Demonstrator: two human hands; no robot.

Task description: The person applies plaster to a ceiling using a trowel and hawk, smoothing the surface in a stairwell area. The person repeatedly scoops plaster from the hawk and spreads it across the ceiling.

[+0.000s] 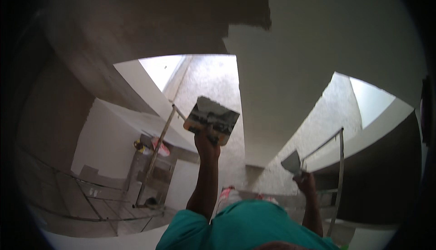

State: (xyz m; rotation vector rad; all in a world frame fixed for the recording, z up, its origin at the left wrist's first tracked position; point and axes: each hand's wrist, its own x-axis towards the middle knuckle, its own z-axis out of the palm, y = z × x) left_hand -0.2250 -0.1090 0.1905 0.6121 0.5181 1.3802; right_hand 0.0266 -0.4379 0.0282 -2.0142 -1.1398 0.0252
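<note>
My left hand (208,143) is closed around the handle of a wide putty knife (212,118), raised in front of me. Grey-white putty (211,105) lies along the far edge of its blade. Lower and to the right, my right hand (305,180) grips a smaller putty knife (291,161), its blade pointing up and to the left. The two blades are apart from each other, and neither visibly touches the wall. A wall (286,68) shows a smooth pale coat beside a darker brown-grey area (181,18), with a ragged border between them.
Metal scaffold frames stand on the left (156,152) and right (340,173), with more bars (100,200) at lower left. Bright window openings (206,77) break the wall. A red-and-white bag (161,146) and a yellow item (141,147) lie low on the left.
</note>
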